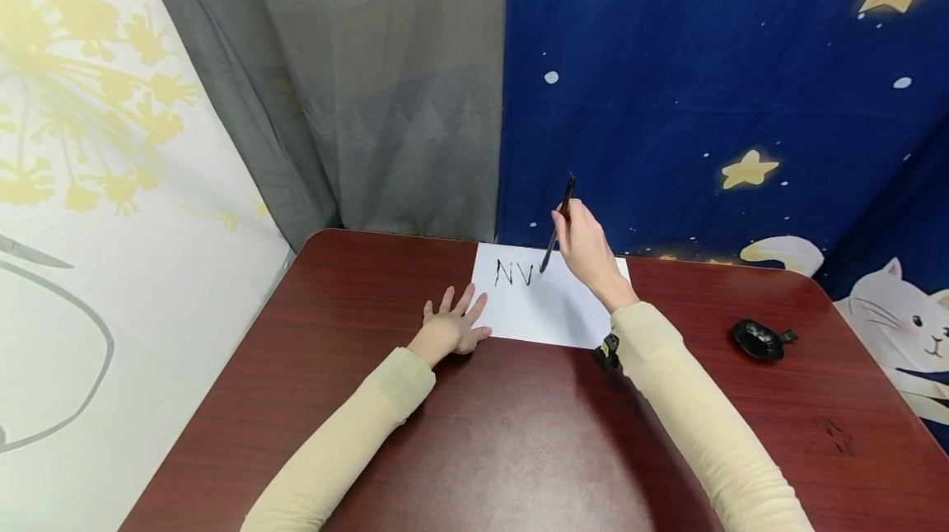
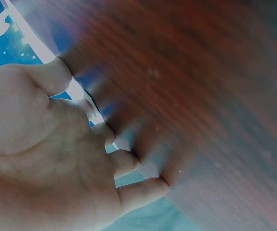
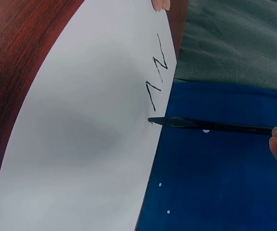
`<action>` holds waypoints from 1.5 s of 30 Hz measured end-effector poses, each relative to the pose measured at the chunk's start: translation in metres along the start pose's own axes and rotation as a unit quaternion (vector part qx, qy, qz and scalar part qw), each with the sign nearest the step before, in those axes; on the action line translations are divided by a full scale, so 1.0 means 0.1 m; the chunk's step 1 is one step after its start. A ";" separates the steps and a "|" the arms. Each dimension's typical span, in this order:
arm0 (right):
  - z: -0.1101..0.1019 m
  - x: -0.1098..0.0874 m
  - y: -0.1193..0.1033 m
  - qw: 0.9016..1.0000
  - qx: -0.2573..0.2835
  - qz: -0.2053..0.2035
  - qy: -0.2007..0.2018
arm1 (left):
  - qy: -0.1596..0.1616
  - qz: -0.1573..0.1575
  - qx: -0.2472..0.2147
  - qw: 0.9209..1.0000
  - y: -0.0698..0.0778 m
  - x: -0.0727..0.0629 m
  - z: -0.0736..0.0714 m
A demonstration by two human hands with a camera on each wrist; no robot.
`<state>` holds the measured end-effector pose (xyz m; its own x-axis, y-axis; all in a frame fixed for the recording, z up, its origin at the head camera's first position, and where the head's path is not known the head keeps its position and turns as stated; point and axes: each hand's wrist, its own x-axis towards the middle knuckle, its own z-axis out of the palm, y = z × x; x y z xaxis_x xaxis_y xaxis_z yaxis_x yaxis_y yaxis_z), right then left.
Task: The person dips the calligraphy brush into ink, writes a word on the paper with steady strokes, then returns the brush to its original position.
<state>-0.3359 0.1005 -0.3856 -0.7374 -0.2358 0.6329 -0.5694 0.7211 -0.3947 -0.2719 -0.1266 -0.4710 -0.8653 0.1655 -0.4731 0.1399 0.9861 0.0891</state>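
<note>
A white sheet of paper lies at the far edge of the table, with black strokes like "N" and "V" near its top. My right hand pinches a dark ink brush by its handle. The brush's tip meets the paper at a short black mark just right of the "V". My left hand has its fingers spread, fingertips on the paper's left edge and the table beside it. In the left wrist view the palm shows, with the fingertips down on the wood.
A small black ink dish stands on the right of the reddish-brown table. Dark smudges mark the wood nearer the front right. Grey and blue curtains hang right behind the table's far edge.
</note>
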 end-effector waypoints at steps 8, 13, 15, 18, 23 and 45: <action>0.00 -0.01 0.00 1.000 0.004 0.004 -0.005 | -0.004 -0.002 -0.006 1.000 0.00 -0.01 0.00; 0.00 -0.01 -0.01 1.000 0.005 0.001 -0.001 | -0.007 -0.002 -0.004 1.000 0.01 -0.02 -0.01; 0.00 -0.01 -0.01 1.000 0.004 0.002 -0.001 | -0.005 0.001 -0.005 1.000 0.01 -0.03 0.00; 0.00 -0.01 -0.01 1.000 0.004 0.005 -0.002 | 0.000 0.004 -0.007 1.000 0.02 -0.06 -0.02; -0.01 -0.01 -0.02 1.000 0.001 0.008 -0.003 | 0.002 0.006 -0.015 1.000 0.02 -0.07 -0.04; -0.02 0.00 -0.04 1.000 0.005 0.008 -0.003 | -0.011 -0.008 -0.003 1.000 0.01 0.00 -0.02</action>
<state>-0.3332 0.0989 -0.3831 -0.7481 -0.2286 0.6230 -0.5619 0.7176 -0.4115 -0.2729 -0.1252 -0.4690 -0.8570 0.1496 -0.4931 0.1231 0.9887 0.0860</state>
